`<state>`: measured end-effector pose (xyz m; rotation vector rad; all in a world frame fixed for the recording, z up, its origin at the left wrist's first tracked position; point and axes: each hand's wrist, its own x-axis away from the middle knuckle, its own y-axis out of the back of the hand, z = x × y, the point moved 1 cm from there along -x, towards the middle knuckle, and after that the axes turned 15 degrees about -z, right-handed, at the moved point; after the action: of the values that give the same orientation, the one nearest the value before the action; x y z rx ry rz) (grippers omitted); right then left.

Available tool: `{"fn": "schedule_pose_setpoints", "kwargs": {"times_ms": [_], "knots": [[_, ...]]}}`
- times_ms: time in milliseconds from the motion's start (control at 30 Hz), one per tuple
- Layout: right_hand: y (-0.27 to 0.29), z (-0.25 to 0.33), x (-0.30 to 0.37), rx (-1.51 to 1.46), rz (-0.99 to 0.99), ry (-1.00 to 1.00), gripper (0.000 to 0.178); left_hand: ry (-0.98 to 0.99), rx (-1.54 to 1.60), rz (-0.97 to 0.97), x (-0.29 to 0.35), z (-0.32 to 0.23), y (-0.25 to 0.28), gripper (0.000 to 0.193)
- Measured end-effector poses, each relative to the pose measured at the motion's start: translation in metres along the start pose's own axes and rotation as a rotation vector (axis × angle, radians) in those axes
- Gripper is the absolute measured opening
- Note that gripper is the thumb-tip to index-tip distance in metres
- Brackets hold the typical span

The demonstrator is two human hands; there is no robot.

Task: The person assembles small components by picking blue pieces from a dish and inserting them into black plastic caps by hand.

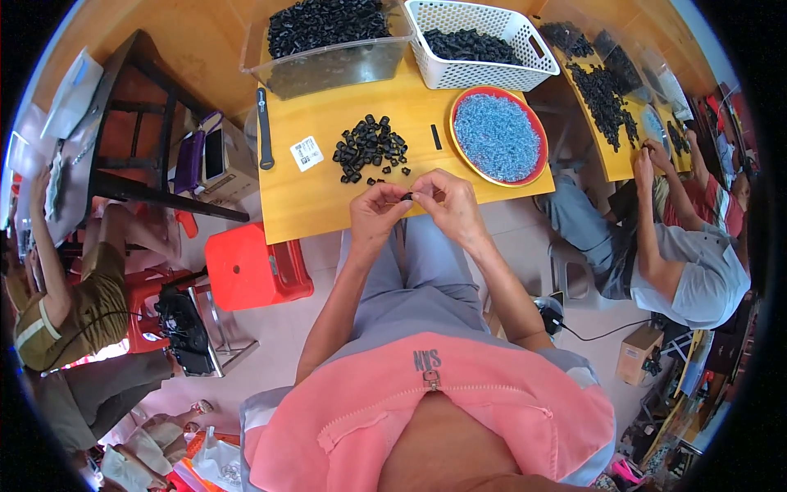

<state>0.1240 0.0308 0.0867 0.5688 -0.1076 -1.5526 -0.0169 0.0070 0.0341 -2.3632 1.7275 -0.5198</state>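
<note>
Just over the table's near edge, my left hand (379, 211) and my right hand (447, 205) meet fingertip to fingertip. Between them they pinch a small black plastic part (407, 196), mostly covered by the fingers. Beyond my hands a loose pile of small black plastic parts (373, 148) lies on the yellow table (299, 205). To the right stands a red-rimmed yellow bowl (544, 148) full of small clear bluish pieces (498, 135). A short black strip (436, 137) lies between the pile and the bowl.
A clear bin (328, 78) of black parts and a white perforated basket (484, 78) stand at the back. A black strap-like tool (264, 131) and a white label (307, 153) lie at left. A red stool (254, 266) is beside the table. People sit on both sides.
</note>
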Motion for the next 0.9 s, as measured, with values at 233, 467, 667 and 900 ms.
{"fn": "schedule_pose_setpoints", "kwargs": {"times_ms": [233,467,667,900], "knots": [[-0.01,-0.015,0.011,-0.126,-0.025,-0.154,0.007,-0.009,0.021,-0.019,0.002,0.008,0.009,0.017],[-0.016,-0.018,0.01,-0.114,-0.042,-0.044,0.008,0.067,0.05,-0.022,0.003,0.011,0.014,0.017],[-0.016,-0.017,0.006,-0.086,-0.148,0.015,0.007,0.074,0.099,-0.063,0.002,0.015,0.015,0.016],[-0.036,-0.049,-0.015,0.26,-0.193,-0.03,0.013,0.062,0.098,-0.065,0.002,0.012,0.017,0.015]]}}
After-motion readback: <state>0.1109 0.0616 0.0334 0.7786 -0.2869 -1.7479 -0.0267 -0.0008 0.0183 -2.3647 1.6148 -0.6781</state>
